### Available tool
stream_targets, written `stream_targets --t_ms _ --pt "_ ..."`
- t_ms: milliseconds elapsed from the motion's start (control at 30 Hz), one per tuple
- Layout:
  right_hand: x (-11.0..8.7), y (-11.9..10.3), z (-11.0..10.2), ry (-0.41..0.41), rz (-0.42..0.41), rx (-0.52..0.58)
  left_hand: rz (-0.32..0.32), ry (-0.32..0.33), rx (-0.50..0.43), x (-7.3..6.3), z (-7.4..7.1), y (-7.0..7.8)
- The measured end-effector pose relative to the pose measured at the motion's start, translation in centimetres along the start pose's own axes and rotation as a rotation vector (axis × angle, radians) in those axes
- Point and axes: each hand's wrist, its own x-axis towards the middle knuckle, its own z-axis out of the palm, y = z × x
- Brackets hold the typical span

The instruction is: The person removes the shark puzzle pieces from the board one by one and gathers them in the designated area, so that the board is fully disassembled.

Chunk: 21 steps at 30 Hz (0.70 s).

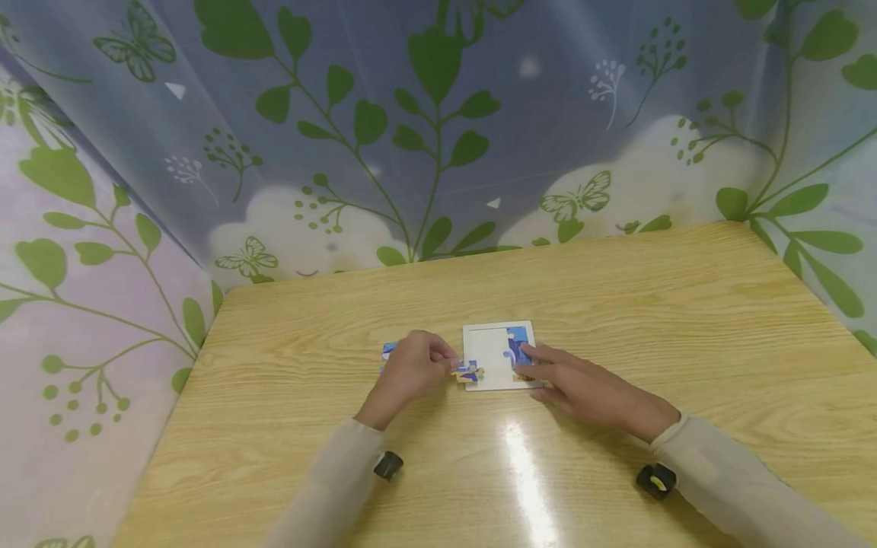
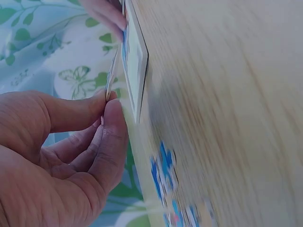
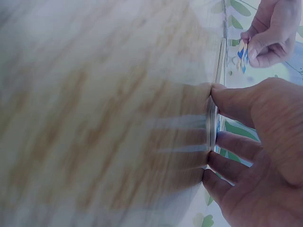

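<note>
A white square puzzle tray (image 1: 486, 384) lies on the table, with joined blue jigsaw pieces (image 1: 518, 335) along its right side. My left hand (image 1: 414, 365) pinches a jigsaw piece (image 1: 470, 373) between thumb and fingertips, over the tray's left near corner. In the left wrist view that piece (image 2: 111, 73) is seen almost edge-on, tilted above the table. My right hand (image 1: 582, 384) rests on the tray's right side, fingers extended over the pieces and its edge. The right wrist view shows the thumb and fingertips (image 3: 220, 165) against the tray edge.
Loose jigsaw pieces (image 1: 388, 350) lie left of the tray, partly hidden by the left hand; the left wrist view shows several loose pieces (image 2: 163, 170). The wooden table (image 1: 651, 304) meets a leaf-patterned curtain (image 1: 438, 152) at the back and sides.
</note>
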Motion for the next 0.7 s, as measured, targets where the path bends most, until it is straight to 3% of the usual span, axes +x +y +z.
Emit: stream_targets --t_ms 200,700 --pt "-0.1 0.1 0.1 0.010 -0.015 -0.002 -0.023 0.029 0.003 -1.0 -1.1 -1.2" --pt "0.1 0.3 0.3 0.017 -0.018 0.003 -0.008 0.065 0.070 -3.3 -2.4 -3.8"
